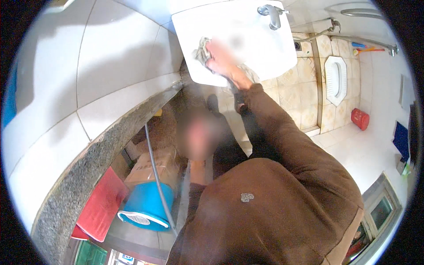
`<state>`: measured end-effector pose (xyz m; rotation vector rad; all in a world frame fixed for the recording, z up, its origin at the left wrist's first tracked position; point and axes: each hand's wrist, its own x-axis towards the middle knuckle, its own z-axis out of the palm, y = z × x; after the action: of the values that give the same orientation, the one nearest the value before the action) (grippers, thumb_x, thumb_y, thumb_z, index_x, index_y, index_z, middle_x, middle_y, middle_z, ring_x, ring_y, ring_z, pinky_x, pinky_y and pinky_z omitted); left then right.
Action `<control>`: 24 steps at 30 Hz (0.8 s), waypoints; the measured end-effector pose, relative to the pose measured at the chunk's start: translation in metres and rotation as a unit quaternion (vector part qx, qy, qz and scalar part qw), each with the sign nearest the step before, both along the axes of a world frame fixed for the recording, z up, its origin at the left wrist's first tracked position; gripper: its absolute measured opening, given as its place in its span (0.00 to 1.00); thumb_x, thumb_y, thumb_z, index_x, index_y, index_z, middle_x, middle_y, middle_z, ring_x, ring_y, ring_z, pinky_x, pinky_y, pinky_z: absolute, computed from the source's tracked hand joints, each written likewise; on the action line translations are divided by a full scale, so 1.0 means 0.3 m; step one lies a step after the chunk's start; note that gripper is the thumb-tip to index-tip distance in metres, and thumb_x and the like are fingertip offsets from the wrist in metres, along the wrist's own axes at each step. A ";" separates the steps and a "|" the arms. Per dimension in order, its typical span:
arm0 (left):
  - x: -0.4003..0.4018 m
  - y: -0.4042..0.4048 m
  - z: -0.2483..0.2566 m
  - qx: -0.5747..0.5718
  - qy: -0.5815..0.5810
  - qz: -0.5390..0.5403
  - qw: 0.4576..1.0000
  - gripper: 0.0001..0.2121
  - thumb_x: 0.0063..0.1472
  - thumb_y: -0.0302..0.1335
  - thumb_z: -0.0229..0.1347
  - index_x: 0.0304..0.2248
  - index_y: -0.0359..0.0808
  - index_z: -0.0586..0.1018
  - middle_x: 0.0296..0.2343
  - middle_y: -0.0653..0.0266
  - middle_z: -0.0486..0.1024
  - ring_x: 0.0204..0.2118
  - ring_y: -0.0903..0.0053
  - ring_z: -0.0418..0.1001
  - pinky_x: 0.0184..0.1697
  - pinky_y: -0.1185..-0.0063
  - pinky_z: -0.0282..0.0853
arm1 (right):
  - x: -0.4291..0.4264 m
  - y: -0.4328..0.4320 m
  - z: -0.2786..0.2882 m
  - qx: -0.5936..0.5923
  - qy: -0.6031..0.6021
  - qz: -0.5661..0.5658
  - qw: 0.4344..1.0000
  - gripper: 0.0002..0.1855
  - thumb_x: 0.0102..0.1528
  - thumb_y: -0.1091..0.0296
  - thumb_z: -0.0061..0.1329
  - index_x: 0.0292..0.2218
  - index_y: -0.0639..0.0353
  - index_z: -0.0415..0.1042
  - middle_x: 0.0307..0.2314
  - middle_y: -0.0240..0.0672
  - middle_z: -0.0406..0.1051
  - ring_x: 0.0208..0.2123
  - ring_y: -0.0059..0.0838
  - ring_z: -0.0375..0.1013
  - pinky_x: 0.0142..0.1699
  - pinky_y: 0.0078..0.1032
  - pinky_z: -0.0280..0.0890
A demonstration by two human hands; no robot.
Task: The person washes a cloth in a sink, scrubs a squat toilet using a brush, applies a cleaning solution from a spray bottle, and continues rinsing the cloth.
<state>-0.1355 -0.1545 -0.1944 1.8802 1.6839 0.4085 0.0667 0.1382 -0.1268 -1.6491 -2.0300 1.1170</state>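
Note:
My right hand [222, 63] presses a crumpled grey-white cloth [201, 52] against the inner left side of a white washbasin [275, 63]. Part of that hand is blurred. Beyond it, a chrome tap [274, 18] stands at the basin's back right corner. Down on the left hangs my left hand [197, 135], below the basin and beside my dark trousers. Heavy blur covers it, so its fingers and anything in them do not show.
A stone ledge [99, 152] runs along the left. Under it are a cardboard box [152, 165], a blue mop bucket [149, 202], a grey pole [155, 165] and a red plastic board [104, 202]. To the right lie a squat toilet [329, 82] and a red container [360, 119].

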 end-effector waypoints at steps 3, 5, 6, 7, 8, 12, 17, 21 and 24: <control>0.013 0.024 -0.008 -0.004 -0.007 -0.016 1.000 0.15 0.58 0.32 0.42 0.43 0.35 0.66 0.36 0.62 0.68 0.36 0.75 0.66 0.41 0.80 0.64 | 0.022 0.053 -0.065 0.038 -0.119 -0.040 0.991 0.25 0.39 0.71 0.41 0.41 0.69 0.61 0.41 0.55 0.57 0.41 0.50 0.61 0.44 0.38 0.60; 0.023 0.051 -0.029 -0.010 -0.016 -0.030 0.999 0.15 0.58 0.32 0.41 0.43 0.35 0.66 0.36 0.62 0.68 0.37 0.76 0.66 0.41 0.80 0.64 | 0.044 0.030 -0.058 0.043 -0.140 -0.038 0.988 0.23 0.40 0.72 0.39 0.40 0.74 0.60 0.41 0.59 0.56 0.41 0.51 0.61 0.46 0.38 0.59; -0.001 0.023 -0.024 -0.006 -0.003 -0.008 1.000 0.15 0.59 0.32 0.41 0.44 0.35 0.66 0.36 0.62 0.68 0.37 0.76 0.66 0.41 0.80 0.64 | -0.012 0.027 -0.083 0.173 -0.156 -0.044 0.971 0.17 0.39 0.71 0.41 0.34 0.68 0.62 0.34 0.51 0.60 0.36 0.46 0.63 0.39 0.36 0.59; 0.002 0.039 -0.027 -0.011 -0.011 -0.023 1.000 0.15 0.59 0.32 0.41 0.44 0.35 0.66 0.36 0.62 0.68 0.37 0.76 0.66 0.41 0.80 0.64 | 0.016 0.031 -0.128 0.293 -0.190 -0.079 0.934 0.10 0.38 0.70 0.42 0.27 0.62 0.64 0.27 0.42 0.64 0.31 0.41 0.65 0.33 0.34 0.60; 0.011 0.060 -0.035 -0.014 -0.016 -0.036 0.999 0.15 0.59 0.32 0.40 0.44 0.35 0.65 0.37 0.62 0.68 0.37 0.76 0.66 0.41 0.80 0.64 | 0.071 0.050 -0.172 0.293 -0.200 -0.091 0.930 0.10 0.38 0.70 0.42 0.27 0.62 0.64 0.27 0.42 0.64 0.31 0.41 0.65 0.33 0.34 0.60; -0.031 0.050 -0.047 -0.033 -0.008 -0.047 0.998 0.16 0.60 0.33 0.40 0.45 0.35 0.65 0.37 0.62 0.68 0.37 0.76 0.66 0.41 0.80 0.64 | 0.182 0.077 -0.189 0.242 -0.069 -0.345 0.904 0.06 0.40 0.69 0.44 0.23 0.60 0.66 0.24 0.38 0.66 0.31 0.38 0.65 0.34 0.34 0.58; -0.068 0.034 -0.082 -0.069 -0.024 -0.073 0.995 0.16 0.61 0.33 0.38 0.46 0.35 0.64 0.38 0.62 0.68 0.37 0.77 0.66 0.42 0.80 0.64 | 0.111 0.111 -0.223 0.171 -0.367 -0.304 0.862 0.12 0.42 0.66 0.43 0.29 0.63 0.68 0.28 0.45 0.66 0.34 0.41 0.64 0.41 0.36 0.58; -0.035 0.048 -0.093 -0.076 -0.117 -0.045 0.989 0.16 0.61 0.33 0.38 0.46 0.35 0.64 0.38 0.62 0.68 0.37 0.77 0.66 0.42 0.80 0.64 | 0.050 0.038 -0.053 0.100 -0.238 -0.040 0.965 0.18 0.40 0.66 0.43 0.34 0.67 0.68 0.38 0.48 0.61 0.39 0.44 0.60 0.44 0.37 0.57; 0.003 0.104 -0.075 -0.080 -0.272 -0.001 0.959 0.15 0.60 0.30 0.39 0.46 0.34 0.64 0.39 0.60 0.67 0.38 0.75 0.66 0.42 0.78 0.65 | 0.103 0.047 0.002 0.061 -0.205 0.121 0.969 0.18 0.39 0.67 0.45 0.33 0.68 0.68 0.38 0.46 0.60 0.39 0.42 0.60 0.43 0.37 0.58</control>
<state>-0.1344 -0.1232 -0.2170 1.4751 1.2990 0.6938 0.0975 0.1522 -0.1262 -1.7136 -2.5586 0.7417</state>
